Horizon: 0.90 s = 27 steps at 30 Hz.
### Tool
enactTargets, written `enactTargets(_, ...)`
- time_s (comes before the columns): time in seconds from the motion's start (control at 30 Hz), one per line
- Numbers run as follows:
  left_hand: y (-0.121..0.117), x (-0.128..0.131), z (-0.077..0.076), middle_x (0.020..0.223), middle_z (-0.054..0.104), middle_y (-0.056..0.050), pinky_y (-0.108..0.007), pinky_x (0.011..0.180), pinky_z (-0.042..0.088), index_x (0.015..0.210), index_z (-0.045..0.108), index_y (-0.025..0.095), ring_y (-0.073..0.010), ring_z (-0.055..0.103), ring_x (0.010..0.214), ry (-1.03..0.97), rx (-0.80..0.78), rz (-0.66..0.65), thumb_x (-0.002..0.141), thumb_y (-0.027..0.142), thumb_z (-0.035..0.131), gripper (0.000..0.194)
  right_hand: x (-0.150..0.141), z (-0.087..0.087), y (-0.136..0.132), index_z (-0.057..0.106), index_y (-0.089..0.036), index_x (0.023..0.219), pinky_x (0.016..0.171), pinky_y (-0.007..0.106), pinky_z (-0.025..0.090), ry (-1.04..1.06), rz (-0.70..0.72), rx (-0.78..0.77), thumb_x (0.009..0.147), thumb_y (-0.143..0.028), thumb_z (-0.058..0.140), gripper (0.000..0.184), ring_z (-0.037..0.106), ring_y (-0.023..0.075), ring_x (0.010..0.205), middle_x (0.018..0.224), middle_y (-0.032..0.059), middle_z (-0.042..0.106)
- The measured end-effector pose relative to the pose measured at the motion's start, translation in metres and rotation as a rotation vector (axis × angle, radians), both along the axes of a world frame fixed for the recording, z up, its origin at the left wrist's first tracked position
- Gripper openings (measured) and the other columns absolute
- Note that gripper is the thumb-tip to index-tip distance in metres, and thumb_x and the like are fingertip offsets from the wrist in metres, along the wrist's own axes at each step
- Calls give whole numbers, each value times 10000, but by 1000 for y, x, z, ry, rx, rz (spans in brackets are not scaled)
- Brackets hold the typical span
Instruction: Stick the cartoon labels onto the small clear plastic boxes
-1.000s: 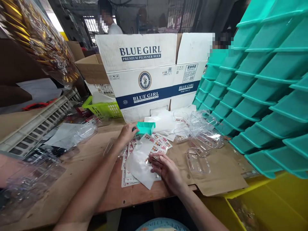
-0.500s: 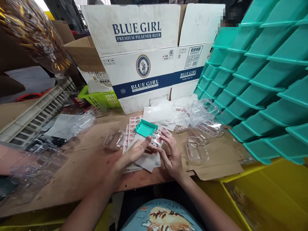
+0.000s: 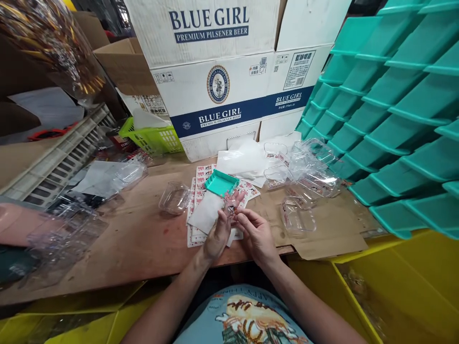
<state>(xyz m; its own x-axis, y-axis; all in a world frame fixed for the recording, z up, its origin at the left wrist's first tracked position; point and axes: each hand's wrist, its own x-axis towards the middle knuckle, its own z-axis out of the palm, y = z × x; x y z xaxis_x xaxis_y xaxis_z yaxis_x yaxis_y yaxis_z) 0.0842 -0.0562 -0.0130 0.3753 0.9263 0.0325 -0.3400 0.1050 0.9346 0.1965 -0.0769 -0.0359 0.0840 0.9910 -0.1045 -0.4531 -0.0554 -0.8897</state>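
My left hand (image 3: 218, 235) holds up a small clear plastic piece with a printed cartoon sticker (image 3: 231, 209), thumb at its near side; fingers show behind it. My right hand (image 3: 258, 235) has its thumb and forefinger pinched at the right edge of that piece; whether it also holds a separate sticker is too small to tell. Just beyond the hands lies a shallow teal tray (image 3: 220, 182). Beneath are sheets of red-and-white printed stickers (image 3: 201, 180) and a white backing paper (image 3: 206, 213). To their left sits a clear plastic box (image 3: 174, 198).
Several clear boxes, some with stickers, are heaped at right around another clear box (image 3: 298, 216). Stacked teal bins (image 3: 398, 114) rise at right. A white beer carton (image 3: 222, 91) stands behind, with a green basket (image 3: 152, 138) beside it. Yellow bins (image 3: 405, 282) adjoin the table edge.
My hands have come together, and my left hand has turned upright with the clear piece raised in it. My right fingers, spread before, now pinch at its edge. The view has tilted down slightly.
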Motion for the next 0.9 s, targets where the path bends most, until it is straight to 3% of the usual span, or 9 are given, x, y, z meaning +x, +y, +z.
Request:
enactTargets(0.17, -3, -7, -4, 1599, 317, -89, -463, 1233, 109, 1456, 477, 278, -311, 144, 1518, 427, 461, 52, 835, 724, 466, 764, -4, 6, -2, 732, -216, 830, 725, 301, 528, 87, 3, -53, 772, -389, 781, 189, 629, 152, 729, 803, 15, 674)
enactTargets(0.27, 2, -29, 1, 1592, 319, -112, -477, 1222, 167, 1497, 405, 275, -343, 221, 1492, 672, 655, 158, 753, 617, 693, 868, 12, 12, -1, 715, -210, 784, 696, 268, 471, -71, -67, 51, 796, -336, 771, 139, 572, 136, 728, 778, 1, 612)
enactTargets(0.37, 19, -73, 9, 1481, 470, -130, -431, 1175, 300, 1450, 470, 243, -306, 424, 1386, 905, 668, 485, 836, 498, 666, 694, 32, 19, -1, 689, -219, 796, 737, 272, 428, -416, -205, 250, 855, -300, 717, 104, 533, 148, 796, 815, 6, 572)
enactTargets(0.43, 38, -106, 11, 1463, 474, -165, -466, 1157, 312, 1424, 488, 194, -333, 424, 1376, 1076, 600, 690, 822, 502, 679, 703, 40, 21, -1, 672, -228, 834, 768, 281, 427, -520, -227, 304, 889, -300, 678, 91, 536, 158, 841, 862, 14, 570)
enactTargets(0.53, 66, -143, 6, 1418, 511, -233, -553, 1110, 334, 1455, 421, 137, -415, 448, 1340, 1243, 405, 651, 657, 521, 809, 967, 36, 20, -3, 640, -256, 996, 795, 292, 470, -443, -151, 272, 911, -321, 650, 107, 581, 169, 898, 954, 27, 603)
enactTargets(0.63, 72, -150, 2, 1304, 623, -181, -479, 1038, 439, 1419, 450, 166, -344, 592, 1202, 1050, 254, 574, 671, 452, 806, 876, 18, 16, -1, 546, -292, 1209, 852, 331, 515, -310, -58, 237, 898, -331, 668, 336, 620, 183, 962, 1039, 42, 627)
enactTargets(0.77, 45, -119, 12, 1251, 656, -139, -384, 966, 508, 1300, 529, 166, -265, 651, 1108, 492, 129, 336, 747, 383, 766, 640, -5, 21, 10, 379, -316, 1415, 976, 390, 488, -237, 32, 262, 852, -304, 718, 657, 611, 198, 1075, 1155, 60, 628)
enactTargets(0.83, 30, -101, 20, 1269, 644, -137, -375, 960, 512, 1294, 532, 177, -261, 644, 1120, 335, 72, 179, 763, 328, 765, 599, -14, 27, 16, 257, -328, 1497, 964, 386, 492, -162, 95, 242, 821, -281, 746, 835, 622, 192, 1041, 1096, 42, 656)
enactTargets(0.9, 21, -90, 26, 1275, 640, -129, -377, 985, 499, 1310, 521, 194, -259, 632, 1145, 229, 35, 122, 756, 271, 774, 615, -18, 31, 19, 186, -328, 1529, 881, 360, 520, -77, 106, 213, 814, -269, 748, 912, 640, 173, 897, 923, -1, 673)
